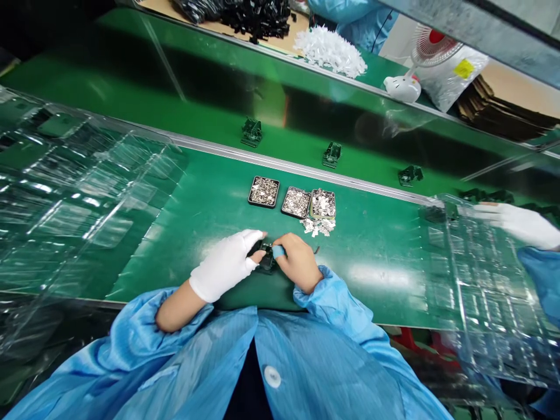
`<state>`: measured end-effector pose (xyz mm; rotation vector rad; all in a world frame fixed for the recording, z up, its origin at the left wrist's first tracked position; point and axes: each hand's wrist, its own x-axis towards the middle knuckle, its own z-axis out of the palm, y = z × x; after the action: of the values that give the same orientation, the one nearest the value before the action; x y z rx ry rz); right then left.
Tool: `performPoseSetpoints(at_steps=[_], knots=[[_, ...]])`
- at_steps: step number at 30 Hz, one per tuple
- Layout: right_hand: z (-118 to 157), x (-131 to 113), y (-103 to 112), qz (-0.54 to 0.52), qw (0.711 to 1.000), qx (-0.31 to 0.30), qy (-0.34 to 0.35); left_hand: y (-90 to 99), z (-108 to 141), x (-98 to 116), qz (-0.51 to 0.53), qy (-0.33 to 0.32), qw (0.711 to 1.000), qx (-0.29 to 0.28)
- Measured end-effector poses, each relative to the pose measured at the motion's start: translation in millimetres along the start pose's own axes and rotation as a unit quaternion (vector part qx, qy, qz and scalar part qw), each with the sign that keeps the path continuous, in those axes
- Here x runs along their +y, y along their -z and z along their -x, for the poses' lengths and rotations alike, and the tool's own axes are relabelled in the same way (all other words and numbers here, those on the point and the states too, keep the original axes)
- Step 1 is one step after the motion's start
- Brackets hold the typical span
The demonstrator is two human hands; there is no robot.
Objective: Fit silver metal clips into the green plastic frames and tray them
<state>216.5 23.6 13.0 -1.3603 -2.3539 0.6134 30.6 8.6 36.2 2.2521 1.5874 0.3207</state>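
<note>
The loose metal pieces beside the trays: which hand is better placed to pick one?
Probably the right hand: it lies just below the loose metal pieces; the gloved left hand is farther away.

White glove (pixel 224 265), green mat (pixel 376 256), blue sleeve (pixel 332 303).

The small black part (pixel 266 258) is mostly hidden between both hands; its shape is unclear.
</note>
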Motion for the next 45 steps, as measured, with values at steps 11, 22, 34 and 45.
performPoseSetpoints(at_steps=[11, 22, 34, 45], knots=[[-6.8, 38.4, 4.1, 0.071, 0.992, -0.032, -0.103, -27.6, 5.8, -10.3, 0.092, -0.007, 0.994, 0.052], [-5.0, 37.6, -3.3, -0.099, 0.992, -0.063, -0.034, -37.9, 0.5, -40.2, 0.15, -0.008, 0.987, 0.057], [-11.8, 16.1, -1.8, 0.033, 0.989, -0.123, -0.08, -37.8, -0.2, -40.1, 0.133, -0.022, 0.99, 0.046], [-6.3, 34.2, 1.4, -0.1, 0.987, -0.114, -0.055, -35.9, -0.3, -39.8, 0.131, -0.027, 0.99, 0.041]])
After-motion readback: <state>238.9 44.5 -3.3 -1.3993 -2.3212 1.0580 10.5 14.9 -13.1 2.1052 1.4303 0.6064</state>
